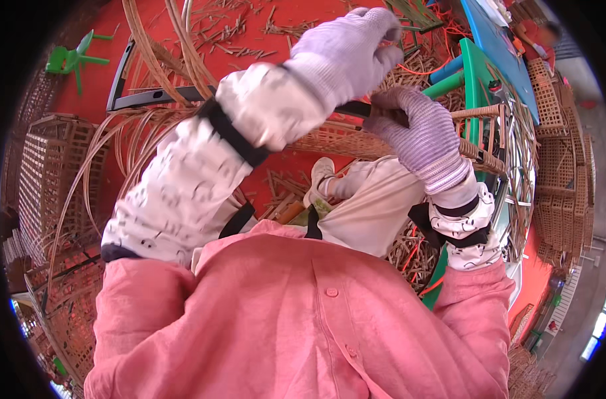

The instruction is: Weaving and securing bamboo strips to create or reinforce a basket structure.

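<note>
Both my hands wear pale lilac knitted gloves. My left hand (346, 53) is raised at the upper middle, its fingers curled; whatever they pinch, if anything, is too small or hidden to name. Just below and to the right, my right hand (423, 130) has its fingers and thumb closed around a dark frame bar (353, 109). A woven rattan piece (333, 139) runs beneath my hands above my lap. Long rattan strands (186, 50) loop over the frame's dark left end (147, 100) and trail down to the left.
Cut rattan scraps (230, 36) litter the red floor. A green bench (474, 80) and blue board (499, 46) stand at the right. Stacked woven baskets (559, 166) line the far right; more baskets (57, 166) and a small green stool (73, 60) are at left.
</note>
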Motion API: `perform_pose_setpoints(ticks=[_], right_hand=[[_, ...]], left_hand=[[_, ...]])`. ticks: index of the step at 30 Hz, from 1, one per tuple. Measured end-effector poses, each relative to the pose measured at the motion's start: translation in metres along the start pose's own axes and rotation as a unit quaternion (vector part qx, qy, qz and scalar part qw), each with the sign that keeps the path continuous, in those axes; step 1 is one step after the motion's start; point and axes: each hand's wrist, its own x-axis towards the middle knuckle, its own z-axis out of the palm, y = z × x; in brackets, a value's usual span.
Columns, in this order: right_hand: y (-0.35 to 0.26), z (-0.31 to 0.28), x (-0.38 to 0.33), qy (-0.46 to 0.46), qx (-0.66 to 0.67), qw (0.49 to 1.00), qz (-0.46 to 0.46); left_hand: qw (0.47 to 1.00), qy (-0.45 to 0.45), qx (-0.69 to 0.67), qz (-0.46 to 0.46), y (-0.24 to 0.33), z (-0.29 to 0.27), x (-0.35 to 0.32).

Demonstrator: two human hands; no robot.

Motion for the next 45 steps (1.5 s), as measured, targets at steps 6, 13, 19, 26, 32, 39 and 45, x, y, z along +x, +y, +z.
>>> perform_pose_setpoints(ticks=[6,13,19,26,32,39,45], right_hand=[[0.006,0.004,0.007,-0.016,0.063,0.998,0.011],[0.007,0.007,0.008,-0.027,0.113,0.993,0.03],[0.015,0.009,0.007,-0.03,0.143,0.989,0.022],[0.016,0.005,0.002,-0.019,0.078,0.995,-0.053],[0.007,0.007,0.0,-0.017,0.047,0.998,-0.024],[-0.006,0.021,-0.008,0.134,0.114,0.984,-0.002],[0.005,0.018,-0.004,0.104,-0.071,0.982,-0.138]], left_hand=[[0.976,-0.145,-0.137,-0.085,0.026,-0.041,-0.093],[0.87,-0.176,-0.342,-0.308,0.021,-0.014,-0.107],[0.712,-0.235,-0.503,-0.43,0.028,-0.021,-0.087],[0.974,-0.184,-0.088,-0.102,0.046,-0.054,-0.083],[0.971,-0.208,0.111,0.034,0.014,-0.048,-0.015],[0.927,-0.361,0.024,-0.097,-0.004,-0.033,0.003],[0.93,-0.35,0.053,-0.096,-0.016,-0.012,0.002]])
